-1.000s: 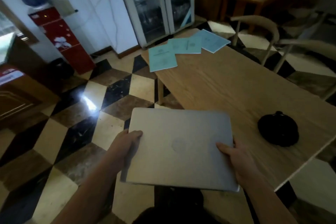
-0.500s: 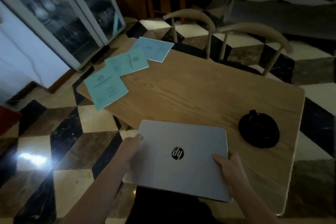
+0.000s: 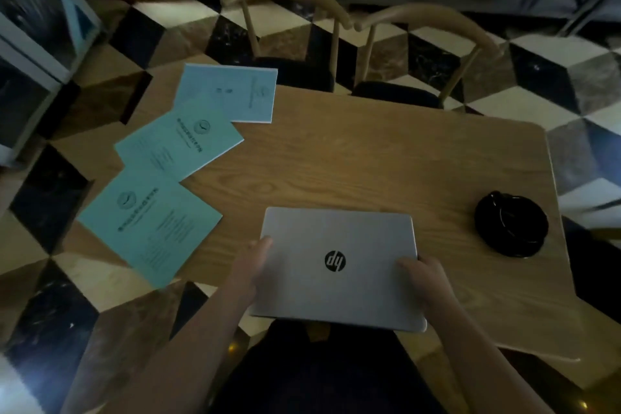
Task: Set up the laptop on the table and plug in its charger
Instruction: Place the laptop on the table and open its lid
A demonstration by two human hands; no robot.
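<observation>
A closed silver laptop (image 3: 336, 265) with a round black logo on its lid is over the near edge of the wooden table (image 3: 353, 161), its front part sticking out past the edge. My left hand (image 3: 252, 265) grips its left side and my right hand (image 3: 425, 276) grips its right side. A coiled black charger cable (image 3: 510, 223) lies on the table to the right of the laptop, apart from it.
Three light blue booklets (image 3: 151, 228) lie spread over the table's left end, the nearest overhanging the edge. Two wooden chairs (image 3: 339, 20) stand at the far side. A glass-door cabinet (image 3: 30, 27) is at the far left. The floor is checkered tile.
My view has swung right and closer to the table. Both hands have carried the laptop forward, further over the table's near edge.
</observation>
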